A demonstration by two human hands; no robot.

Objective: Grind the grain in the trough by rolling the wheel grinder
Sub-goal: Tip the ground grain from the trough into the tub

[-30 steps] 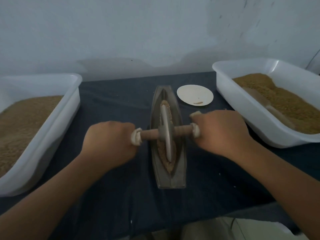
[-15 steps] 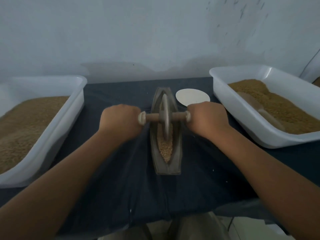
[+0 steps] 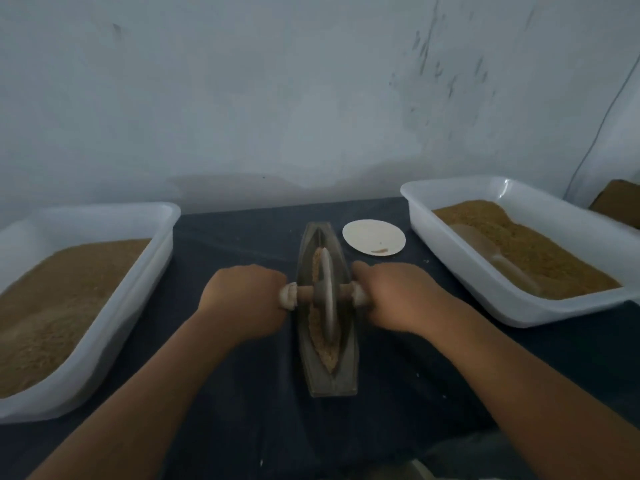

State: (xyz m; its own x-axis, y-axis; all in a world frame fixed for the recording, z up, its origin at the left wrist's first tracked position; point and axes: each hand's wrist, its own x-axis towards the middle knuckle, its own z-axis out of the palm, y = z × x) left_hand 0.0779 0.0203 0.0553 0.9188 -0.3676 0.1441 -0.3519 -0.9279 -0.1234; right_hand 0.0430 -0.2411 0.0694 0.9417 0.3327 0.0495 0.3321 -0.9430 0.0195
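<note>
Both hands, left (image 3: 242,301) and right (image 3: 398,299), grip the axle of the wheel (image 3: 327,292); it looks heavy and rigid in the trough (image 3: 311,375), center frame.

No words, numbers or signs can be read here. The trough (image 3: 327,382), the small plate (image 3: 374,237), the left tub (image 3: 114,327) and the right tub (image 3: 450,289) are all plain.
</note>
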